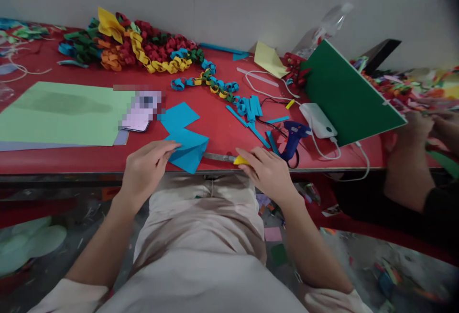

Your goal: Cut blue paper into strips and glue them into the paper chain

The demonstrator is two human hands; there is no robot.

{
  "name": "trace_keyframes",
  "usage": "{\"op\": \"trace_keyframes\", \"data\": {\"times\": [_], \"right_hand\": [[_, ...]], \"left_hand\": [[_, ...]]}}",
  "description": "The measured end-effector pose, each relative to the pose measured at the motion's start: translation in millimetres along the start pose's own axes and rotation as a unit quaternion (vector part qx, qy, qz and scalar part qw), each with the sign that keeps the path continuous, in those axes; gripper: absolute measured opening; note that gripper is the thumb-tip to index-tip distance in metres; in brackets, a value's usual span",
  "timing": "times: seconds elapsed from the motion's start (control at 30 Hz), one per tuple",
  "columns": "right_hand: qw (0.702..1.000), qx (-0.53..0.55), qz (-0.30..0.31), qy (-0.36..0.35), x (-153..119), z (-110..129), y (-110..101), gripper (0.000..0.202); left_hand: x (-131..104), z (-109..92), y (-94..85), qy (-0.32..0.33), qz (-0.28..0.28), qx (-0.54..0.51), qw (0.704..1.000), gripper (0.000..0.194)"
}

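My left hand [145, 172] pinches the left edge of a folded blue sheet of paper [190, 153] at the table's front edge. In my right hand [267, 172] is a utility knife [242, 160] with a yellow handle, its long grey blade pointing left. The blade's tip reaches the right side of the folded paper; whether it lies inside the fold I cannot tell. Another blue paper piece [179, 116] lies just behind. To the right of my right hand rests a dark blue glue gun [294, 136], with loose blue paper strips [254, 107] near it.
Paper chains [158, 45] are heaped along the wall. Green sheets [64, 112] and a phone [141, 110] lie left. A green board [347, 93] leans at right beside a white power bank [317, 120] and cables. Another person's hands [419, 126] are at far right.
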State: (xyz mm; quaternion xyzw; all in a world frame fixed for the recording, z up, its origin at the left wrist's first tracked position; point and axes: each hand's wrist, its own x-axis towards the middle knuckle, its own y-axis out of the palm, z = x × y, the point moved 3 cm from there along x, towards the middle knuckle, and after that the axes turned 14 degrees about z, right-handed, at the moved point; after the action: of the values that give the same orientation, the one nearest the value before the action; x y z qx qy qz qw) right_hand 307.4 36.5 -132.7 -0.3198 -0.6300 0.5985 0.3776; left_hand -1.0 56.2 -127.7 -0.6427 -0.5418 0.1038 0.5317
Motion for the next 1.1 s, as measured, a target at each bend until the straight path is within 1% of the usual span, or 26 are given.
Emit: {"op": "trace_keyframes", "data": {"times": [0.07, 0.17, 0.27, 0.33, 0.37, 0.43, 0.5, 0.53, 0.6, 0.67, 0.73, 0.87, 1.1], "right_hand": [[1.000, -0.005, 0.014, 0.000, 8, 5, 1, 0.041], [1.000, 0.006, 0.016, 0.006, 20, 10, 1, 0.043], [1.000, 0.017, 0.017, 0.005, 26, 12, 1, 0.039], [1.000, 0.023, 0.016, 0.004, 27, 13, 1, 0.036], [1.000, 0.026, 0.015, 0.004, 27, 13, 1, 0.035], [0.999, 0.034, 0.011, 0.003, 27, 14, 2, 0.033], [0.999, 0.044, 0.008, 0.002, 26, 13, 2, 0.032], [0.999, 0.049, 0.004, 0.001, 26, 12, 3, 0.031], [0.998, 0.057, -0.005, 0.002, 25, 9, 5, 0.031], [0.998, 0.065, -0.013, 0.001, 25, 5, 6, 0.032], [0.997, 0.070, -0.016, -0.001, 25, 2, 7, 0.032], [0.997, 0.071, -0.010, -0.009, 29, 4, 8, 0.031], [0.996, 0.090, -0.014, 0.002, 38, 5, 10, 0.029]], "left_hand": [[0, 0, 1.3, 0.016, 0.025, 0.009, 1.000, 0.026], [-4, 3, 0.4, 0.037, 0.063, 0.012, 0.997, 0.029], [-7, 5, -6.1, 0.067, 0.116, 0.005, 0.991, 0.023], [-6, 1, -9.0, 0.080, 0.147, -0.004, 0.986, 0.021], [-3, -3, -8.5, 0.079, 0.151, -0.006, 0.985, 0.022], [5, -12, -1.3, 0.066, 0.132, 0.014, 0.989, 0.027], [15, -22, 14.1, 0.044, 0.108, 0.068, 0.991, 0.033], [19, -24, 24.3, 0.032, 0.117, 0.105, 0.987, 0.039], [25, -26, 43.2, 0.026, 0.155, 0.152, 0.976, 0.046], [25, -23, 54.3, 0.030, 0.191, 0.168, 0.967, 0.050], [23, -18, 56.6, 0.036, 0.212, 0.169, 0.962, 0.052], [19, -14, 52.2, 0.034, 0.234, 0.175, 0.956, 0.054], [20, -17, 52.0, 0.016, 0.242, 0.180, 0.953, 0.052]]}}
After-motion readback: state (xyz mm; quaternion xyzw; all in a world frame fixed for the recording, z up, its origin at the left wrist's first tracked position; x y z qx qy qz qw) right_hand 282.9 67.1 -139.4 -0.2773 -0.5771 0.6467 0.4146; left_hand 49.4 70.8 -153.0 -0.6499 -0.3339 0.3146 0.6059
